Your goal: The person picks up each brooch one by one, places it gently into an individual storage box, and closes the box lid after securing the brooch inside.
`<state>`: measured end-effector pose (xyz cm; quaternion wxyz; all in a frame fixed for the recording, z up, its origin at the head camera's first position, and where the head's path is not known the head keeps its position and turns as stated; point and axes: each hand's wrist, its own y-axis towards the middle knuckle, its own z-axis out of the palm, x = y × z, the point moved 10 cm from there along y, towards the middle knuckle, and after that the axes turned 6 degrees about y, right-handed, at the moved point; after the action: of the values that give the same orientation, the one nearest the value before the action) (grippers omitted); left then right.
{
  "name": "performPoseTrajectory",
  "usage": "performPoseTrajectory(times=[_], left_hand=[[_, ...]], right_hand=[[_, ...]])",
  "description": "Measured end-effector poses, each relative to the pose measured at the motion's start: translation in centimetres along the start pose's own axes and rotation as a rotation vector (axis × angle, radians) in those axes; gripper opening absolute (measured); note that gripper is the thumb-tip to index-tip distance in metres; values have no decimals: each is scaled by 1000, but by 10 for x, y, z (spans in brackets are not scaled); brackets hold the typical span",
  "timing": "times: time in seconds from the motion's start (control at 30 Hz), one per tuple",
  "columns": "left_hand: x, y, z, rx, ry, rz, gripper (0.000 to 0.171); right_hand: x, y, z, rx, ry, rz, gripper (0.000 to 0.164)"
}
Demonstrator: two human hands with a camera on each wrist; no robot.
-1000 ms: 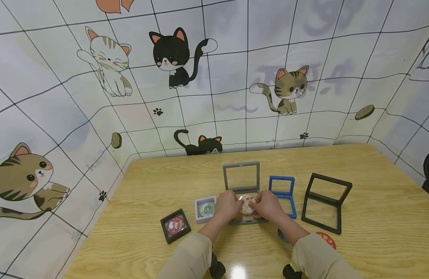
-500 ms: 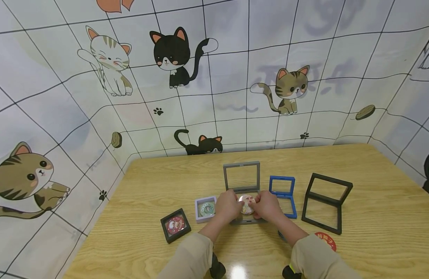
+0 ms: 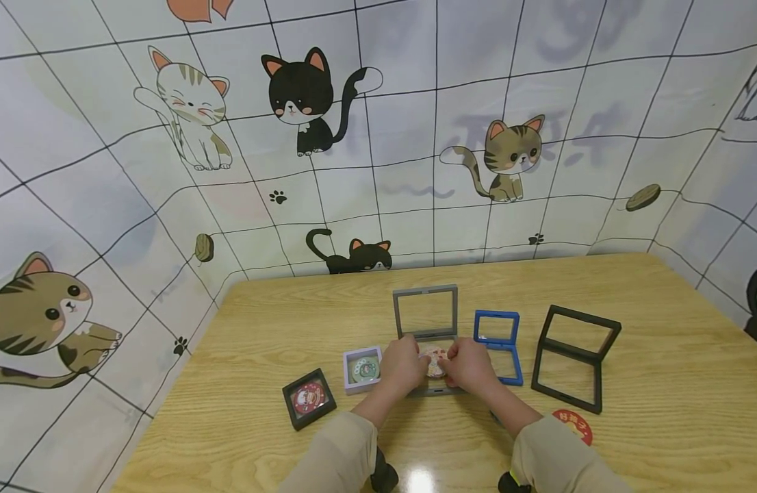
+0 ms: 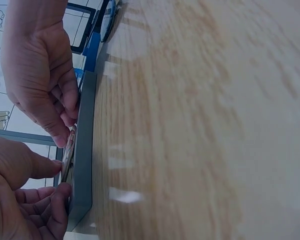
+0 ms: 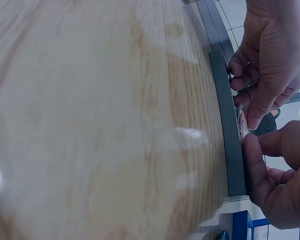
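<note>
A flat round badge (image 3: 436, 361) with a pink and white print is tilted over the lower half of an opened grey display frame (image 3: 425, 290). My left hand (image 3: 403, 366) pinches its left edge between thumb and fingers. The opposite edge is pinched by my right hand (image 3: 471, 363). In the left wrist view the badge (image 4: 68, 155) appears edge-on, just above the near rim of the frame (image 4: 83, 150). From the right wrist, both thumbs come close together at the badge (image 5: 242, 122). Fingers cover parts of its rim.
Left of the hands lie a lilac frame (image 3: 348, 381) with a green badge and a black frame (image 3: 297, 420) with a red badge. An opened blue frame (image 3: 498, 315) and opened black frame (image 3: 568, 354) stand right. A red disc (image 3: 575, 426) lies by the right sleeve.
The badge has tilted and sits slightly differently between the fingertips. The right hand has shifted a little. The frames around have stayed in place.
</note>
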<state>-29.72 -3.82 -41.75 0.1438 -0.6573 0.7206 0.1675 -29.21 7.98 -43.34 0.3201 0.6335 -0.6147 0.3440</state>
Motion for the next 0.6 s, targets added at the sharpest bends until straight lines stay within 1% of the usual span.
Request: performPoseTrajectory(times=[0.17, 0.27, 0.47, 0.6], left_hand=[[-1, 1, 0, -24, 18, 21, 22], [-1, 1, 1, -26, 27, 24, 25], [0, 2, 1, -36, 69, 3, 39], [0, 2, 2, -37, 92, -12, 42]], right_hand=[[0, 0, 0, -4, -2, -7, 15], [0, 0, 0, -7, 2, -7, 16], [-1, 0, 0, -18, 1, -4, 17], [-1, 0, 0, -20, -3, 1, 18]])
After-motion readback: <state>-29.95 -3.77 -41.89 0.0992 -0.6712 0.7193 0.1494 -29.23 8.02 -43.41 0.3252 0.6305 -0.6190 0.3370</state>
